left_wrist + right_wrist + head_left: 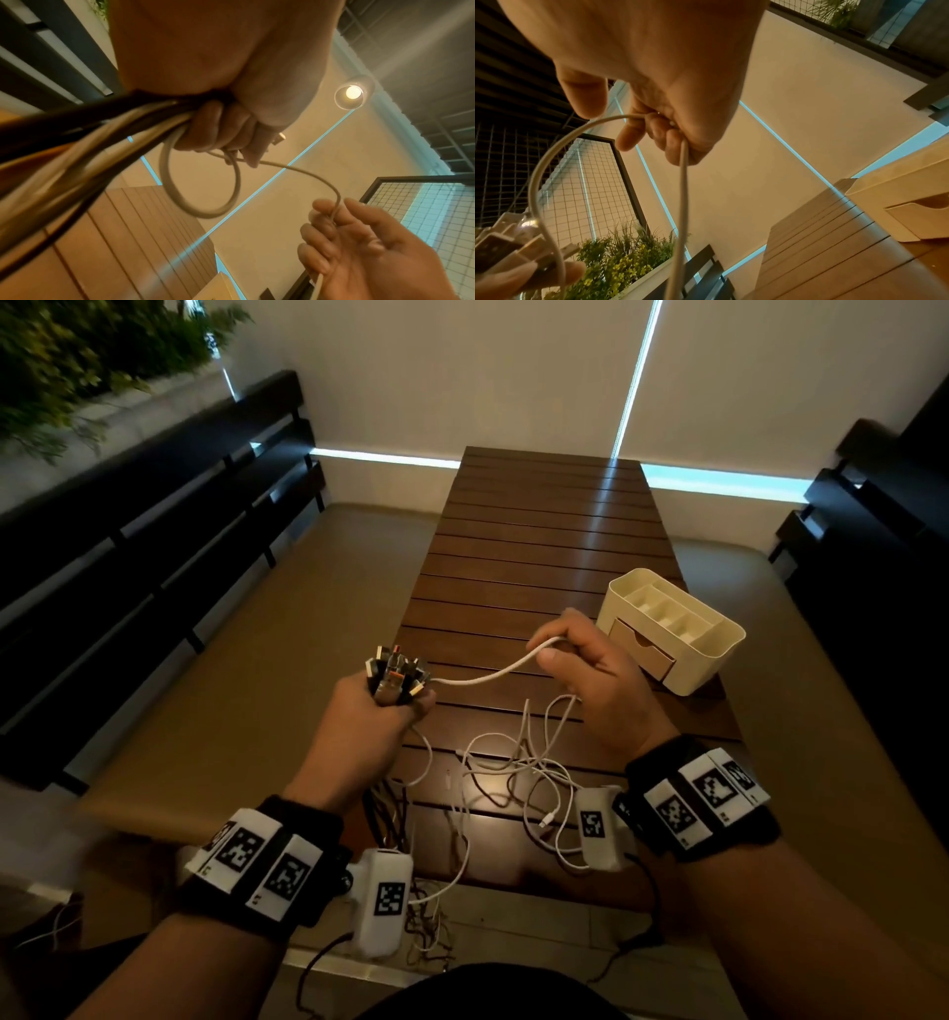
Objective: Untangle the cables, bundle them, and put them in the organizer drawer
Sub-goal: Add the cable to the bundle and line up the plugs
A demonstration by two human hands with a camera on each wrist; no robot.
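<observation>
Above the slatted wooden surface point(539, 531) we grip a bunch of cable plugs point(395, 672) in our left hand point(380, 711), while our right hand point(595, 670) at 3 o'clock pinches one white cable point(493, 672) running between them. Loose cables point(513, 778) lie below; the cream organizer point(719, 660) sits at 2 o'clock, drawer point(644, 652) closed.

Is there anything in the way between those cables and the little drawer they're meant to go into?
Nothing lies on the table between them, but the drawer of the organizer looks closed, and the cables are loose and tangled.
</observation>
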